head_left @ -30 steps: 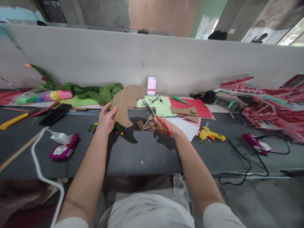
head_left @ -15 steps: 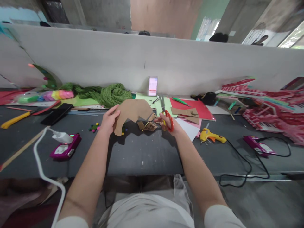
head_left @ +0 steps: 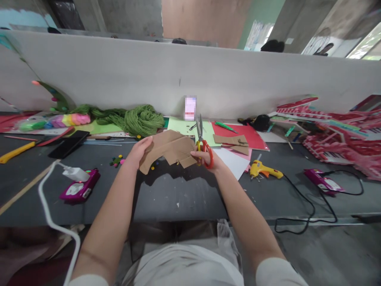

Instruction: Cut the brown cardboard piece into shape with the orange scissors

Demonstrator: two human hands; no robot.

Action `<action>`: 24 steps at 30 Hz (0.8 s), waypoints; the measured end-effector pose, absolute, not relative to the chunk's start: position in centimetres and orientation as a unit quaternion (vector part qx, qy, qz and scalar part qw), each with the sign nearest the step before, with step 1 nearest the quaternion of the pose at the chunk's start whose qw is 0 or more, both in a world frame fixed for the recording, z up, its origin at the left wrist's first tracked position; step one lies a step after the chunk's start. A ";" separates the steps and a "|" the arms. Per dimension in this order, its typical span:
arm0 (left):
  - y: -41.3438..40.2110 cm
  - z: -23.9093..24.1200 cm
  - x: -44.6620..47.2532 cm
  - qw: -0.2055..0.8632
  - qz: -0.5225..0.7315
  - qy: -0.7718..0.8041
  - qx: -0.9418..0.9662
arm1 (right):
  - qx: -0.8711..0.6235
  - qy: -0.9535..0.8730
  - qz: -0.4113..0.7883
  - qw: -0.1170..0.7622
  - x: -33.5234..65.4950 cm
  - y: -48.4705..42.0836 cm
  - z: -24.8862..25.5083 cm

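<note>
Left hand (head_left: pixel 139 152) gripping cardboard piece (head_left: pixel 168 151), right hand (head_left: pixel 206 157) clutching scissors (head_left: pixel 203 145) at its edge

Blurred patch (head_left: pixel 190 107): a small upright thing against the white divider is showing only as a smear of pixels, unreadable.
Cardboard piece (head_left: pixel 168 151): it is hiding the table beneath it, and its right edge is disappearing behind the right hand (head_left: pixel 205 155).
Scissors (head_left: pixel 203 143): the fingers are covering part of the red handles; whether the blades are touching the cardboard is too small to tell.
White cable (head_left: pixel 47 214): it is running off the bottom edge.
Red paper stack (head_left: pixel 342 139): it is being cut off at the right edge.
</note>
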State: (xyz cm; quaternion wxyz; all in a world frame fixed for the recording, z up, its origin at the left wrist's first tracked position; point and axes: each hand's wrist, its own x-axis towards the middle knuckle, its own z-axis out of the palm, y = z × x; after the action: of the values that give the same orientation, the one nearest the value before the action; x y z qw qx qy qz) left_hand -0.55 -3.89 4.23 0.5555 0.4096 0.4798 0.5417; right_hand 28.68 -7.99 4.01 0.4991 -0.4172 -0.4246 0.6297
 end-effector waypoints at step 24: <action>-5.7 4.0 6.4 0.560 0.608 0.424 0.369 | -0.453 -0.458 0.561 0.520 25.8 -8.3 3.1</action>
State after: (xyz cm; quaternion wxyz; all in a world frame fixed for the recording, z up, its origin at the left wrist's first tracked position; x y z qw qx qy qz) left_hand 6.42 -5.66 3.98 0.5603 0.3690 0.4244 0.6081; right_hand 25.77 -8.26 3.09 0.5196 -0.4531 -0.4580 0.5613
